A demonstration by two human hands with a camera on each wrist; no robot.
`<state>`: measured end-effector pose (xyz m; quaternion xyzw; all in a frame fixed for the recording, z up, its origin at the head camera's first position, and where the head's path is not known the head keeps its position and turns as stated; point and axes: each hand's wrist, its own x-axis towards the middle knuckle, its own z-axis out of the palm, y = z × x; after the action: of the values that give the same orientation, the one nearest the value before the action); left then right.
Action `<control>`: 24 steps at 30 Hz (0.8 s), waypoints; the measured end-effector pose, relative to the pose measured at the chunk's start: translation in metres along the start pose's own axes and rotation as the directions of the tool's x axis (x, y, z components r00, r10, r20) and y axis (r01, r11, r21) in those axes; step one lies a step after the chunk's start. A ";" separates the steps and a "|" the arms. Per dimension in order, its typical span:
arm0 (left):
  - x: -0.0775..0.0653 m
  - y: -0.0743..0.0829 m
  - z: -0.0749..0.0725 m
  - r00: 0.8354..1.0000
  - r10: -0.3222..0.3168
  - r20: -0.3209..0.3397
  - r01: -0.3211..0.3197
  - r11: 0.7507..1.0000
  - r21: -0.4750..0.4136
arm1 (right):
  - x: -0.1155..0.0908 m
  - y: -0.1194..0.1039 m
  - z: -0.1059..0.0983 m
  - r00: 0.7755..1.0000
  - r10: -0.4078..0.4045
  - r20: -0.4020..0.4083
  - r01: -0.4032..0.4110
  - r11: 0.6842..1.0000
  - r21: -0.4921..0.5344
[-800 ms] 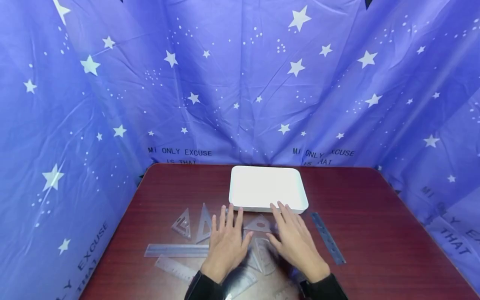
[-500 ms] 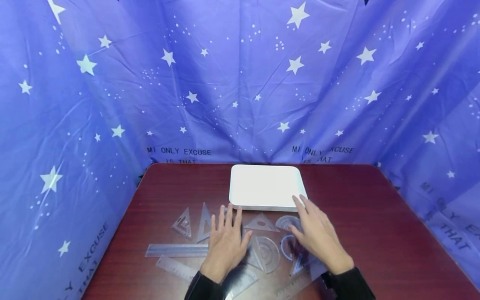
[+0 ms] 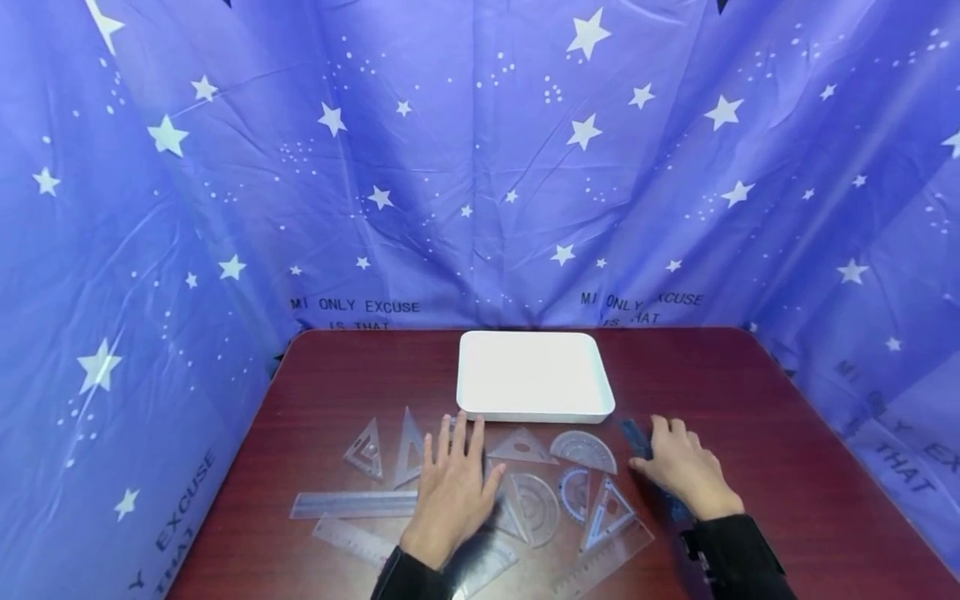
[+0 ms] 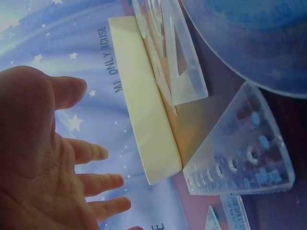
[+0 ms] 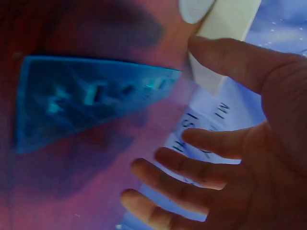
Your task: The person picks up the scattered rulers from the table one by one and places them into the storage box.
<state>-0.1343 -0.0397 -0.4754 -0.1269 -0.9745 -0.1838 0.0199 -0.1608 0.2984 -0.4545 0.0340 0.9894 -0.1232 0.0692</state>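
Observation:
My right hand [image 3: 690, 471] hovers over a dark blue ruler [image 3: 634, 433], its palm hiding the ruler's middle. In the right wrist view, the thumb and fingers are spread apart beside the translucent blue ruler [image 5: 72, 103], and a gap shows between them. Over the clear plastic drawing tools, my left hand [image 3: 452, 500] stays with straight fingers, holding nothing. Around it lie a long clear ruler [image 3: 352, 504], a set square [image 3: 409, 450] and a half-round protractor [image 3: 542, 510]. Part of the tools under the left hand is hidden.
A white tray [image 3: 536, 417] stands at the back middle of the dark red table [image 3: 795, 500]. Another protractor [image 3: 585, 450], a blue-marked set square [image 3: 606, 518] and a clear ruler [image 3: 603, 567] lie between the hands. A starry purple curtain [image 3: 480, 167] hangs behind.
My right hand has moved right, from above the clear tools in front of the tray to the blue ruler. My left hand has stayed nearly still.

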 end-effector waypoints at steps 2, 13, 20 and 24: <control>-0.001 0.000 0.000 1.000 0.003 0.005 -0.003 1.000 -0.002 | 0.002 0.004 0.004 0.998 0.032 0.046 -0.032 1.000 0.000; 0.000 0.002 0.001 1.000 0.008 -0.011 -0.008 1.000 -0.003 | 0.013 0.017 0.007 0.995 0.084 0.056 -0.086 0.995 0.041; 0.000 0.004 -0.001 1.000 -0.009 0.006 0.009 1.000 -0.020 | 0.017 0.024 0.006 0.992 0.116 0.058 -0.122 0.985 0.119; -0.001 0.004 0.000 1.000 -0.017 0.025 0.017 0.999 -0.035 | 0.018 0.025 0.008 0.987 0.133 0.085 -0.144 0.979 0.142</control>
<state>-0.1323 -0.0368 -0.4739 -0.1212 -0.9724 -0.1993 0.0041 -0.1755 0.3217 -0.4703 0.1033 0.9695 -0.1920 0.1121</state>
